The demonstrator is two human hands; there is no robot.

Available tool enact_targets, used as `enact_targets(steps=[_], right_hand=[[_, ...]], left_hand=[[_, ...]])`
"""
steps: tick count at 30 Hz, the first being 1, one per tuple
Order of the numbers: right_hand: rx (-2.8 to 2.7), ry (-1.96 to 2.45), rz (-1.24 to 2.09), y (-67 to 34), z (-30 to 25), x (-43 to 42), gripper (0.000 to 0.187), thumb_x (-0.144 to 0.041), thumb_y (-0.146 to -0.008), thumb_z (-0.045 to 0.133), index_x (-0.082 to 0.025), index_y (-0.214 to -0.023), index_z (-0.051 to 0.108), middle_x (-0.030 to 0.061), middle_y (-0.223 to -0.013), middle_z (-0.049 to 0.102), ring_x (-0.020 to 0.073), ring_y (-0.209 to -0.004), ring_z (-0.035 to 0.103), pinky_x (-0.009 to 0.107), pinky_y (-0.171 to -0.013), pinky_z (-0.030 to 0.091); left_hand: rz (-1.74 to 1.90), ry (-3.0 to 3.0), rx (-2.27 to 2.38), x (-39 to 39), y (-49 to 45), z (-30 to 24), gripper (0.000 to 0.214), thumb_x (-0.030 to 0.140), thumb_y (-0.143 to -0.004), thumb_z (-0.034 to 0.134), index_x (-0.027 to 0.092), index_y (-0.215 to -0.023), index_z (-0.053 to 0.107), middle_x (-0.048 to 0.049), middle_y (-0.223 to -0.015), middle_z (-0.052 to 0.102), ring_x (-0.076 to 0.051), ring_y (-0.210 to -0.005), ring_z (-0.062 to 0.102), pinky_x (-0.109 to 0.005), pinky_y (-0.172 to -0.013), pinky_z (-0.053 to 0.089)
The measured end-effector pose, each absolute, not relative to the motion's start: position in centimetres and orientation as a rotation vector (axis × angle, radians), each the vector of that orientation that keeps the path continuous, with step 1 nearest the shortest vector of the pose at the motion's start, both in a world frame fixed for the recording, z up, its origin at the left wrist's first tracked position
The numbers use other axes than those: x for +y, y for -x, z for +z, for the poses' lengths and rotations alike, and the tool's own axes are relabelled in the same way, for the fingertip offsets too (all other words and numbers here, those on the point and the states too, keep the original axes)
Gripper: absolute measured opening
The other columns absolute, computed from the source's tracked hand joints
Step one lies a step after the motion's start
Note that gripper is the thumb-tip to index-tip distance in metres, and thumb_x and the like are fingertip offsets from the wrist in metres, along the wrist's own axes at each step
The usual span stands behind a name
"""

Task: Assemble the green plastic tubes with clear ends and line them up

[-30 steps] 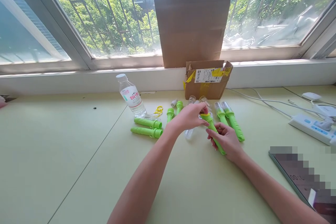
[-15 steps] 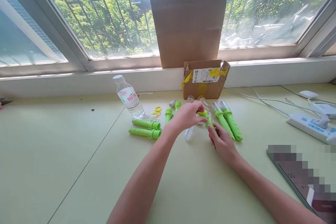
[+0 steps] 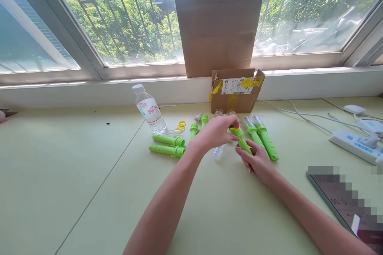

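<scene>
A green plastic tube [image 3: 243,144] with a screw-threaded neck is held tilted by my right hand [image 3: 259,164], its fingers closed around the lower part. A yellow ring [image 3: 235,129] sits at the tube's upper end, and my left hand [image 3: 220,129] pinches it there from above; the fingertips partly hide the ring. Just right of the hands, two green tubes with clear ribbed caps [image 3: 263,137] lie side by side. Below my left hand, a clear plastic tube [image 3: 219,152] is partly covered. Left of the wrist lie two open green tubes [image 3: 167,150].
Yellow rings [image 3: 180,126] lie near a water bottle [image 3: 150,110]. Two more green tubes [image 3: 194,130] and a small white part [image 3: 198,117] are behind my left wrist. A cardboard box [image 3: 235,97] stands by the wall; a power strip [image 3: 356,145] and phone [image 3: 332,203] are at right.
More of the green tube shows between my hands, as my right hand now grips it lower down. My left hand stays at its upper end. The whole view has shifted slightly.
</scene>
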State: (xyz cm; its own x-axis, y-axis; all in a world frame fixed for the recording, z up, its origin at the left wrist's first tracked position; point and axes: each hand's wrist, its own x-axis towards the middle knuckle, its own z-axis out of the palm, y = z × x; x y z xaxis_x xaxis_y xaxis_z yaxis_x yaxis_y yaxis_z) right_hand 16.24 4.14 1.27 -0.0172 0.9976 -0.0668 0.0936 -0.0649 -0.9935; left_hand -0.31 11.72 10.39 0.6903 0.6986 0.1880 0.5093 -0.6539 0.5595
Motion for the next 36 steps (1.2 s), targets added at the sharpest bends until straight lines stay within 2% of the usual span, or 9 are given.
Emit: enact_targets(steps=[3,8,15,20,27,31,36], right_hand=[[-1.228,1.343,1.196,-16.2,1.1,4.2,0.032,-0.052,-0.077,0.064,-0.022,-0.087,0.057,-0.0071,-0.049,0.046,0.0086,-0.036,0.037,0.022,-0.036,0.030],[-1.200,1.283,1.188,-16.4,0.7,4.3,0.035,-0.053,-0.077,0.064,-0.020,-0.068,0.054,-0.0035,-0.053,0.047,0.0101,-0.042,0.042,0.023,-0.037,0.031],[-1.212,1.263,1.191,-16.3,1.3,4.1,0.032,-0.050,-0.079,0.062,-0.019,-0.077,0.058,-0.0045,-0.052,0.044,0.0089,-0.041,0.037,0.023,-0.037,0.029],[-1.123,1.240,1.258,-16.2,1.3,3.9,0.035,-0.052,-0.081,0.060,-0.020,-0.095,0.055,-0.0050,-0.050,0.049,0.0106,-0.039,0.040,0.022,-0.033,0.029],[-1.153,1.158,1.300,-16.3,1.0,4.3,0.032,-0.053,-0.084,0.055,-0.021,-0.084,0.056,-0.0010,-0.063,0.057,0.0099,-0.042,0.044,0.023,-0.036,0.034],[-1.154,1.149,1.303,-16.1,0.8,4.5,0.033,-0.053,-0.085,0.053,-0.020,-0.088,0.059,-0.0008,-0.066,0.053,0.0115,-0.051,0.048,0.023,-0.042,0.041],[-1.180,1.199,1.306,-16.2,0.8,4.5,0.035,-0.055,-0.088,0.047,-0.021,-0.091,0.056,-0.0033,-0.057,0.048,0.0099,-0.044,0.042,0.021,-0.036,0.034]], left_hand=[[0.554,-2.447,0.946,11.7,0.1,10.3,0.019,0.026,-0.076,0.064,0.022,-0.091,0.053,0.0008,-0.094,0.065,-0.018,-0.090,0.059,-0.027,-0.075,0.045],[0.524,-2.481,0.966,11.7,0.1,10.1,0.025,0.025,-0.075,0.065,0.022,-0.096,0.052,-0.0008,-0.098,0.064,-0.019,-0.095,0.059,-0.027,-0.075,0.045],[0.481,-2.522,0.986,11.6,-0.2,10.2,0.024,0.025,-0.076,0.065,0.023,-0.095,0.052,-0.0008,-0.095,0.065,-0.018,-0.084,0.060,-0.026,-0.067,0.043],[0.506,-2.511,0.990,11.6,-0.5,9.8,0.022,0.032,-0.079,0.063,0.023,-0.095,0.052,-0.0014,-0.094,0.065,-0.019,-0.083,0.061,-0.027,-0.068,0.044],[0.485,-2.545,0.961,11.9,-0.2,9.6,0.022,0.023,-0.080,0.060,0.023,-0.099,0.051,-0.0013,-0.098,0.065,-0.019,-0.088,0.061,-0.026,-0.069,0.043],[0.469,-2.558,1.004,12.0,-0.1,9.3,0.019,0.025,-0.080,0.061,0.022,-0.096,0.051,-0.0006,-0.092,0.066,-0.018,-0.083,0.061,-0.026,-0.067,0.043],[0.449,-2.532,1.020,12.0,-0.2,9.2,0.019,0.033,-0.080,0.062,0.021,-0.091,0.052,-0.0010,-0.092,0.066,-0.019,-0.088,0.061,-0.026,-0.068,0.044]])
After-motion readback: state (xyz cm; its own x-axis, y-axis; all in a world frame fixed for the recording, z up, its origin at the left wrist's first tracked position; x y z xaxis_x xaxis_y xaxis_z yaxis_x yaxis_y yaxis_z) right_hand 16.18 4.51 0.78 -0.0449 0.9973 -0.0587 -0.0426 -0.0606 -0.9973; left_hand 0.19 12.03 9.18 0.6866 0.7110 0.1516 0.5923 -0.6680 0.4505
